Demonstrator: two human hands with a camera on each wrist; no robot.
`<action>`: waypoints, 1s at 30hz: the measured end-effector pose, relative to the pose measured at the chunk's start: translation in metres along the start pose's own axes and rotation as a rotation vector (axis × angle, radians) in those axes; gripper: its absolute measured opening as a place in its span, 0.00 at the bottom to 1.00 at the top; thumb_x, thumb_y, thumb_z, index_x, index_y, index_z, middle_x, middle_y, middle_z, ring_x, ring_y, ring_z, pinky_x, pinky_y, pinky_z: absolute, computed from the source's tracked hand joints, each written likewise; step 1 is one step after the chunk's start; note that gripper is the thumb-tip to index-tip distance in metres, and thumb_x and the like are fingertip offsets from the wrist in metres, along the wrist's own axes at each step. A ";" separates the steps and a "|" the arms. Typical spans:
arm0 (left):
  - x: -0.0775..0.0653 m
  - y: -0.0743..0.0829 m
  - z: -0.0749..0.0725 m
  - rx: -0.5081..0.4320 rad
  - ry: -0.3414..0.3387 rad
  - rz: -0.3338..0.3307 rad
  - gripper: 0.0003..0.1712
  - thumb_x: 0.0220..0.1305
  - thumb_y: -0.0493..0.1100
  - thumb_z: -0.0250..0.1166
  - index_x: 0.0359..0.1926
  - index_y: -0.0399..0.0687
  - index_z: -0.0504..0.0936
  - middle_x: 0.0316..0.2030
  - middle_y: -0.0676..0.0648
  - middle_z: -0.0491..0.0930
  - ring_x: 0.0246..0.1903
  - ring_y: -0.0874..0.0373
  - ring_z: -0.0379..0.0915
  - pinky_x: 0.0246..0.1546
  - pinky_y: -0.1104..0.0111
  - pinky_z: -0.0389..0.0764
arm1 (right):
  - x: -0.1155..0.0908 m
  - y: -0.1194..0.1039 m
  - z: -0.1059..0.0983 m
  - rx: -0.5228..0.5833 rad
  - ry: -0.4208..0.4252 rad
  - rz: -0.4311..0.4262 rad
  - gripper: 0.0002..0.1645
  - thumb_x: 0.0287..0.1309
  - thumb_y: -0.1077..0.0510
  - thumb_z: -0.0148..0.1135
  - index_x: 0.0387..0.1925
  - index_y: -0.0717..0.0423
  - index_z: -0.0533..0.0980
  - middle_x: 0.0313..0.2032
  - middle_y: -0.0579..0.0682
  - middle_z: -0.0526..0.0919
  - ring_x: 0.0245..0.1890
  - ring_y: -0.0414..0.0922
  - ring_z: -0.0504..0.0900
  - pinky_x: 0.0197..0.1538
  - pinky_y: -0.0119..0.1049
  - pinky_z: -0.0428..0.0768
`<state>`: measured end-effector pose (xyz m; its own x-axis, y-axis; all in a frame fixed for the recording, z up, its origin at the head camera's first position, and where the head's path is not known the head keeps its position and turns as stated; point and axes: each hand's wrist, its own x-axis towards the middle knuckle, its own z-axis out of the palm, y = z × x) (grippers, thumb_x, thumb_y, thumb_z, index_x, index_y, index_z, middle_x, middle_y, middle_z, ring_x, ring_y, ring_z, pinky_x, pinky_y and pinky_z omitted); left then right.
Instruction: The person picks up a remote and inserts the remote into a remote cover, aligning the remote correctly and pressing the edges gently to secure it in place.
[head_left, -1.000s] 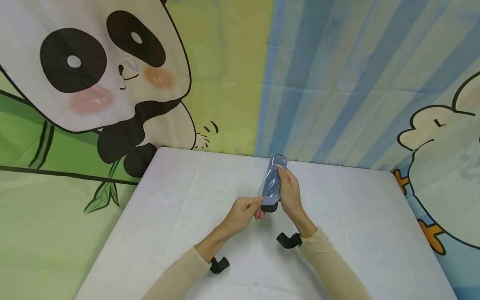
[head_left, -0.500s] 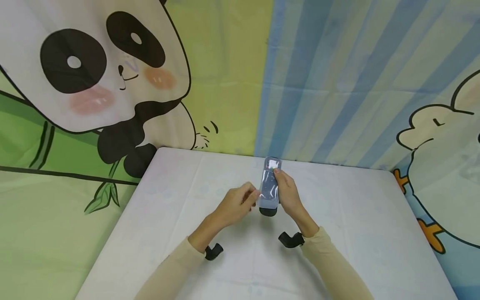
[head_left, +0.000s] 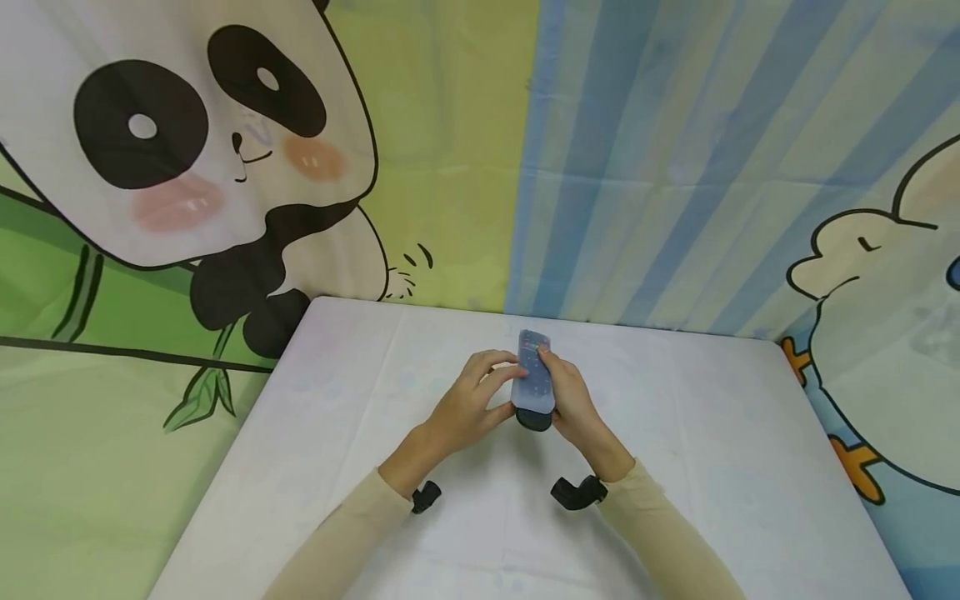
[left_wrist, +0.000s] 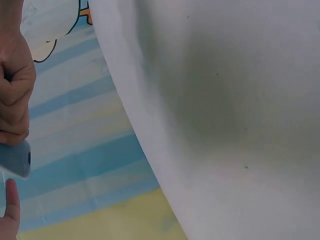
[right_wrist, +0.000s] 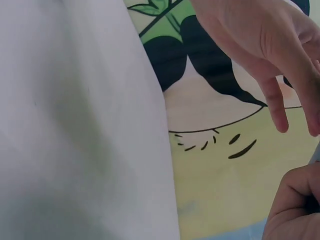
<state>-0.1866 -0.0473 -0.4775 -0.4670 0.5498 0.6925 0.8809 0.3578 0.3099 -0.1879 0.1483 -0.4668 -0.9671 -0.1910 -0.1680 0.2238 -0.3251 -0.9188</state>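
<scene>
A remote control (head_left: pixel 534 379) in a bluish see-through sleeve stands tilted above the table, its dark end (head_left: pixel 533 419) sticking out of the sleeve toward the person. My right hand (head_left: pixel 576 404) grips it along the right side, thumb on the button face. On the other side, my left hand (head_left: pixel 461 408) has its fingers spread and loosely bent, fingertips right at the sleeve's left edge. The left wrist view catches a corner of the sleeved remote (left_wrist: pixel 17 159) below the curled right hand (left_wrist: pixel 15 85). In the right wrist view, the left hand (right_wrist: pixel 265 45) reaches down with extended fingers.
A white-covered table (head_left: pixel 375 467) lies under both hands. Behind it hangs a printed cloth (head_left: pixel 450 150) with a panda and blue stripes. Each wrist carries a black camera mount, such as the right one (head_left: pixel 577 493).
My left hand released its pinch on the sleeve's lower left corner, then spread its fingers along the left edge. The remote came slightly lower and left with the right hand still gripping it.
</scene>
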 end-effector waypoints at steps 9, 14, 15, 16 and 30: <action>0.005 -0.007 -0.005 0.011 -0.009 0.116 0.26 0.53 0.39 0.79 0.53 0.44 0.80 0.62 0.44 0.76 0.64 0.45 0.67 0.66 0.59 0.66 | -0.009 0.002 0.002 0.066 -0.063 0.110 0.26 0.77 0.42 0.47 0.43 0.62 0.77 0.28 0.48 0.82 0.25 0.38 0.82 0.29 0.27 0.79; 0.004 -0.007 -0.006 0.037 -0.036 0.137 0.26 0.54 0.41 0.79 0.54 0.45 0.80 0.60 0.47 0.78 0.62 0.46 0.70 0.66 0.60 0.66 | -0.012 0.004 0.007 0.144 -0.072 0.164 0.21 0.77 0.44 0.47 0.45 0.58 0.75 0.29 0.45 0.80 0.24 0.36 0.79 0.26 0.26 0.75; 0.003 -0.007 -0.005 0.043 -0.037 0.142 0.26 0.54 0.42 0.79 0.54 0.45 0.81 0.59 0.47 0.78 0.62 0.46 0.70 0.65 0.60 0.66 | -0.012 0.004 0.007 0.145 -0.080 0.173 0.21 0.77 0.44 0.47 0.43 0.57 0.75 0.28 0.45 0.79 0.22 0.36 0.77 0.23 0.26 0.74; 0.003 -0.008 -0.005 0.048 -0.038 0.146 0.26 0.54 0.42 0.79 0.54 0.45 0.81 0.58 0.47 0.79 0.61 0.46 0.71 0.65 0.60 0.67 | -0.012 0.005 0.007 0.143 -0.090 0.179 0.21 0.77 0.44 0.47 0.40 0.55 0.76 0.27 0.44 0.79 0.20 0.36 0.75 0.20 0.27 0.71; 0.005 -0.007 -0.011 -0.316 0.040 -0.147 0.20 0.58 0.35 0.75 0.51 0.43 0.80 0.47 0.48 0.82 0.52 0.54 0.76 0.54 0.63 0.77 | -0.015 0.009 -0.008 -0.038 -0.234 0.192 0.36 0.74 0.32 0.44 0.23 0.55 0.74 0.12 0.44 0.67 0.07 0.34 0.56 0.11 0.28 0.55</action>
<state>-0.1940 -0.0552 -0.4688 -0.5924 0.4776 0.6488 0.7880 0.1758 0.5901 -0.1720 0.1557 -0.4750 -0.8525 -0.4550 -0.2572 0.3910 -0.2286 -0.8916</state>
